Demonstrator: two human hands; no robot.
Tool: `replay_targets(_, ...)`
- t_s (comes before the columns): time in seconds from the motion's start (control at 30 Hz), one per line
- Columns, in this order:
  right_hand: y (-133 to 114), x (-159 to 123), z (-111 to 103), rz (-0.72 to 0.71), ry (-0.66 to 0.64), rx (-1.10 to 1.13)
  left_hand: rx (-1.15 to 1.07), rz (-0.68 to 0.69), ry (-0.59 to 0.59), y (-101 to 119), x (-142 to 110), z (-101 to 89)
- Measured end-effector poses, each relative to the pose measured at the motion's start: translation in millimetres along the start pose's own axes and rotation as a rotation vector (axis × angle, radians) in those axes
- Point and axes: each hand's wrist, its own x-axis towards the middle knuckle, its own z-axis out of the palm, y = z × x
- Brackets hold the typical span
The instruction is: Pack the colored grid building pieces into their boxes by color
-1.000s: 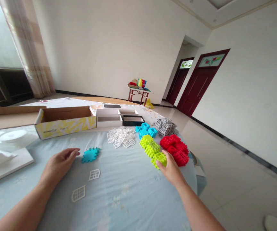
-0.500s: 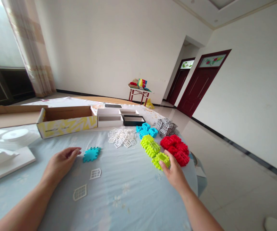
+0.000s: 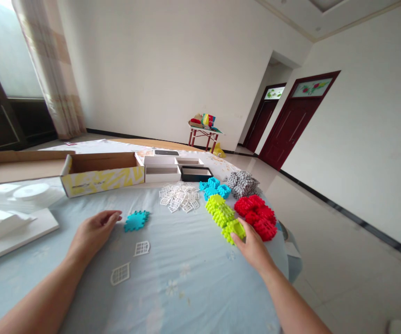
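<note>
My left hand rests on the cloth with its fingers curled in and nothing visible in them. Just right of its fingertips lies a flat teal interlocking block panel with toothed edges. Two white lattice window pieces, one nearer the panel and one closer to me, lie flat. My right hand has thumb and fingers around the nearest lime-green interlocking block, at the near end of the green pile. Red blocks sit just beyond that hand.
Behind are a pile of white window pieces, blue blocks and grey blocks. A yellow-and-white cardboard box, white trays and a black tray line the back. White foam-like parts stand left. The table's edge curves at right.
The view has shifted slightly, so everything on the table sits a little further right. Both hands keep nearly the same places relative to the blocks.
</note>
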Motion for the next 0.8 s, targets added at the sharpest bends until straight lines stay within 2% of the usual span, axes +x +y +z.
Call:
replay_targets(0.1, 1.1, 4.4, 0.7, -0.029, -0.027, -0.03, -0.016, 0.001, 0.016, 0.7, -1.2, 0.8)
replay_targets(0.2, -4.7, 5.8, -4.9, -0.051, 0.05, -0.046, -0.034, 0.001, 0.031, 0.6, -2.9, 2.2)
replay_targets(0.27, -16.9, 7.7, -10.4, -0.082, 0.146, -0.036, -0.046, -0.004, 0.039, 0.7, -4.3, 3.1)
replay_targets(0.33, -37.6, 11.4, -13.9, -0.145, 0.187, -0.002, -0.057, -0.009, 0.044, 1.4, -5.7, 3.6)
replay_targets(0.47, -96.9, 20.3, -3.1, -0.327, 0.035, 0.124, -0.078, -0.01, 0.046, 3.0, -7.9, 3.1)
replay_targets(0.6, -155.3, 23.3, 30.0, -0.504, -0.19, 0.248, -0.1, 0.003, 0.046, 0.8, -7.1, 4.0)
replay_targets(0.7, -185.4, 20.5, 56.6, -0.571, -0.313, 0.264, -0.121, 0.016, 0.048, -3.0, -5.2, 6.4)
replay_targets(0.8, -201.7, 17.7, 75.5, -0.561, -0.359, 0.227, -0.14, 0.024, 0.051, -5.9, -4.2, 8.3)
